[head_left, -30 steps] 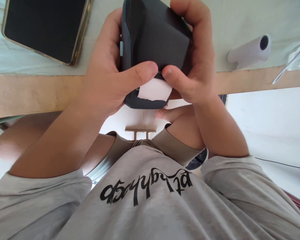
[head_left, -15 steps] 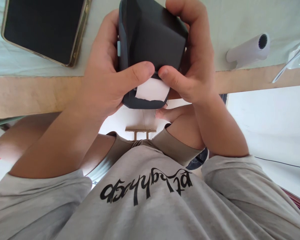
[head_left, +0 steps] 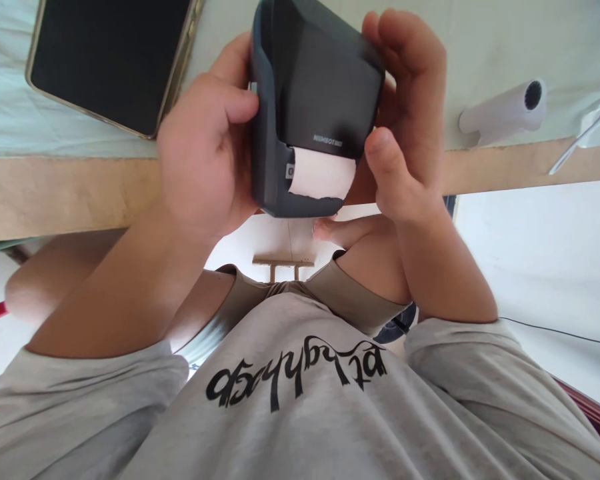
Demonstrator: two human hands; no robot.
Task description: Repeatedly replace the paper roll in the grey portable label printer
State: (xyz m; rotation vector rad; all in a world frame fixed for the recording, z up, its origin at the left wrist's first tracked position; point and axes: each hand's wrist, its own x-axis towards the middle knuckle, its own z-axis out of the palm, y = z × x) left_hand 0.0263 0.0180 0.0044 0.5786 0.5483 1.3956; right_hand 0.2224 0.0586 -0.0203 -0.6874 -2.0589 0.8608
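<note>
Over the edge of the table [head_left: 55, 197] I see the left hand [head_left: 200, 147] and the right hand [head_left: 413, 113], both curled at the sides of a black printer [head_left: 325, 87], holding it between them, while white paper [head_left: 323, 175] sticks out from its front and a white roll [head_left: 503, 110] is at the right.

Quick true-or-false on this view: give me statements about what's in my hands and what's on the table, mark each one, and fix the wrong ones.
1. The left hand and right hand both hold the black device. True.
2. The device's paper strip has a straight, clean end. False: its end is ragged.
3. The phone is to the right of the device. False: the dark-screened phone is to its left.
4. The white roll is beyond the right hand, untouched. True.
5. A thumb covers the strip. False: both thumbs are clear of it.
</note>
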